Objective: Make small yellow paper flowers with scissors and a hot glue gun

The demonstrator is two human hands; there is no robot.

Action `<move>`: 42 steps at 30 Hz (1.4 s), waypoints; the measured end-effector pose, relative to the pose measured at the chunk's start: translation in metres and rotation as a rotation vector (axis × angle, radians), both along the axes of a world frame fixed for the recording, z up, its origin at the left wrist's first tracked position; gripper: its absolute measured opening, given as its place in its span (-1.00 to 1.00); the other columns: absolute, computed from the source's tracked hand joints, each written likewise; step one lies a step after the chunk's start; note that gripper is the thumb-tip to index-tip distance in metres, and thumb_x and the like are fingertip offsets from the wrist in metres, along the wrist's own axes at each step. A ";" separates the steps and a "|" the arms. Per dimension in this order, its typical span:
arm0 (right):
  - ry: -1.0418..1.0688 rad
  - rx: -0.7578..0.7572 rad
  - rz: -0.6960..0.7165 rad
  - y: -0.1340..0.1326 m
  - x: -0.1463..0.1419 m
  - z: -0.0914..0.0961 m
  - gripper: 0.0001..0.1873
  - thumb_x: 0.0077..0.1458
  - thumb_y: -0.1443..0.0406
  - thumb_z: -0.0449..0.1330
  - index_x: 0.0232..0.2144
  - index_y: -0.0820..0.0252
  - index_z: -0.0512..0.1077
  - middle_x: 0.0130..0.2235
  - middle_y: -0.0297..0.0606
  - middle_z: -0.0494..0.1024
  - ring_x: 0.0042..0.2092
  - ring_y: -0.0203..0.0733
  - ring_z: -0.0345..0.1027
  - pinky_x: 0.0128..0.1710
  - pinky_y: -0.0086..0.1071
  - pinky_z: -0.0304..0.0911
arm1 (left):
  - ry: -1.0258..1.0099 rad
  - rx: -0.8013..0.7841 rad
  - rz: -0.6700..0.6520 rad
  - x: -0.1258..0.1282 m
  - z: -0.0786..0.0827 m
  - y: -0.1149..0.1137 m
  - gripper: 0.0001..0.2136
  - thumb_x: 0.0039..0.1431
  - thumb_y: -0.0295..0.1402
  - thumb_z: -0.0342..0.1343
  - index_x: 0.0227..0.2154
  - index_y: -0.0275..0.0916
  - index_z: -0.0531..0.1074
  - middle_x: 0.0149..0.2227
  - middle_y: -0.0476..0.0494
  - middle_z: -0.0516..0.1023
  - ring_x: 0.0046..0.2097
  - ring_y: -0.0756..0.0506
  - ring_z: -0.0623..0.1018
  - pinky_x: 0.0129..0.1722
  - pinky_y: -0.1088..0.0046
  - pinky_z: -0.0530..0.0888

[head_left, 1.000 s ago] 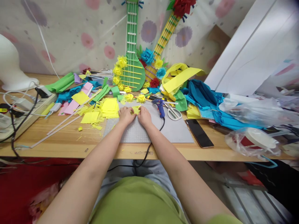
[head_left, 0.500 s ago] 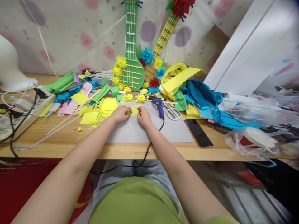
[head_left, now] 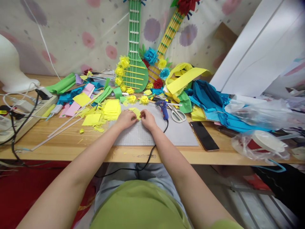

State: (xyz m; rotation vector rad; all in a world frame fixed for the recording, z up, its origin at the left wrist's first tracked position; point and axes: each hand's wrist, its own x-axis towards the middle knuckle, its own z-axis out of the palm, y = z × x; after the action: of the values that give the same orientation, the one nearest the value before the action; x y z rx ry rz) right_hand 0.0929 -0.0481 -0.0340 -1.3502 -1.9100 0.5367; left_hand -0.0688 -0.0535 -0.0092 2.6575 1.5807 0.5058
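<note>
Between my two hands is a small yellow piece of crepe paper (head_left: 135, 111), held just above the grey cutting mat (head_left: 176, 135). My left hand (head_left: 127, 119) pinches its left lower edge with curled fingers. On the other side, my right hand (head_left: 147, 119) grips the right edge between thumb and fingertips. Part of the paper is hidden behind the fingers. Just beyond the hands lie yellow paper flowers (head_left: 144, 100). A stack of yellow paper squares (head_left: 111, 109) sits to the left of my left hand. To the right rests a blue glue gun (head_left: 163, 109).
White-handled scissors (head_left: 178, 116) and a black phone (head_left: 204, 136) lie on the right. Green (head_left: 135, 74) and yellow (head_left: 168, 36) paper-covered instruments lean on the back wall. Blue crepe paper (head_left: 207, 95) is heaped at right, a power strip (head_left: 35, 117) at left. The glue gun's cord crosses the mat.
My left hand has come closer to my right hand and slightly lower. The yellow paper has turned and its lower part has been drawn together between the fingers.
</note>
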 end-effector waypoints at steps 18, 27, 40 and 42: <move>-0.027 -0.037 -0.028 0.004 -0.003 0.000 -0.78 -0.08 0.44 0.08 -0.31 0.15 0.30 -0.35 -0.32 0.51 -0.25 -0.22 0.29 -0.16 -0.34 0.17 | -0.169 -0.040 0.460 0.019 -0.014 -0.005 -0.81 0.04 -0.21 0.04 -0.47 -0.18 0.48 -0.31 -0.15 0.51 -0.15 -0.18 0.42 -0.18 0.27 0.28; -0.070 -0.044 -0.042 0.002 -0.004 0.003 -0.77 -0.07 0.44 0.05 -0.29 0.15 0.30 -0.33 -0.30 0.50 -0.24 -0.20 0.29 -0.15 -0.32 0.16 | -0.172 -0.038 0.456 0.019 -0.013 -0.003 -0.83 0.03 -0.22 0.06 -0.48 -0.18 0.46 -0.31 -0.18 0.51 -0.15 -0.20 0.42 -0.18 0.24 0.30; -0.152 -0.011 -0.054 -0.002 -0.008 0.005 -0.78 -0.02 0.40 0.03 -0.25 0.16 0.30 -0.31 -0.25 0.50 -0.23 -0.14 0.24 -0.18 -0.30 0.15 | -0.179 -0.052 0.455 0.019 -0.010 -0.005 -0.81 0.07 -0.22 0.02 -0.45 -0.19 0.46 -0.30 -0.19 0.51 -0.16 -0.20 0.43 -0.19 0.24 0.29; -0.153 -0.008 -0.054 -0.002 -0.009 0.005 -0.79 -0.01 0.40 0.03 -0.25 0.16 0.30 -0.30 -0.25 0.50 -0.22 -0.13 0.24 -0.18 -0.29 0.15 | -0.172 -0.047 0.458 0.020 -0.010 -0.005 -0.81 0.08 -0.22 0.02 -0.45 -0.20 0.46 -0.29 -0.19 0.51 -0.15 -0.20 0.42 -0.18 0.24 0.29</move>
State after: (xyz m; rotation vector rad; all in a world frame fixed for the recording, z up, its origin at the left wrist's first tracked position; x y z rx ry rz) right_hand 0.0843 -0.0505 -0.0290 -1.4812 -1.9883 0.4250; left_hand -0.0488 -0.0588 -0.0195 2.1402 2.1121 0.6716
